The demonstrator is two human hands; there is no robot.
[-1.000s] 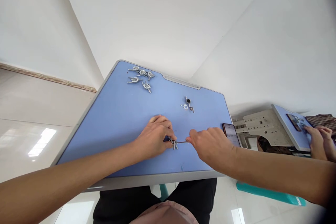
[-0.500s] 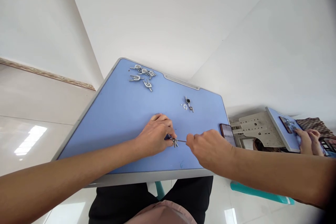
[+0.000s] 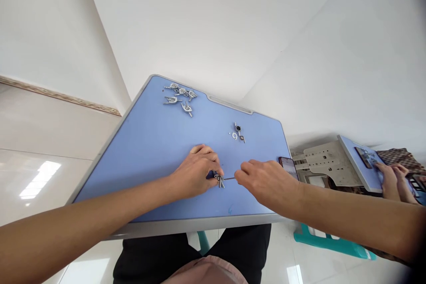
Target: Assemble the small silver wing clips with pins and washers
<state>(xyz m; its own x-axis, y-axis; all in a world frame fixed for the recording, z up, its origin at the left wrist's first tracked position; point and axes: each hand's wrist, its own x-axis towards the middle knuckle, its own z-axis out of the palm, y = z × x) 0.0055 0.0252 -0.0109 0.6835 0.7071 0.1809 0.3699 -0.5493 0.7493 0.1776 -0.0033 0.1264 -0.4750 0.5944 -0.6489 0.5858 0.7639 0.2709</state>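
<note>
Near the front of the blue table (image 3: 140,155), my left hand (image 3: 196,172) pinches a small silver metal fitting (image 3: 219,180) between thumb and fingers. My right hand (image 3: 266,182) is closed around the handle end of a thin screwdriver (image 3: 229,179), whose handle is hidden in the fist. The thin metal shaft points left, its tip at the fitting. Behind my hands lie a small metal part with a black round centre (image 3: 238,128), a thin oval plate (image 3: 234,136) and another small part (image 3: 242,138).
Several similar silver fittings (image 3: 181,93) sit at the table's far left. A phone (image 3: 288,166) lies at the right edge, partly behind my right hand. Farther right, another person's hands (image 3: 392,175) are at a second blue table (image 3: 357,164). A teal stool (image 3: 333,242) stands below.
My right hand has shifted slightly left and its wrist has turned a little. My left hand still holds the fitting in nearly the same place.
</note>
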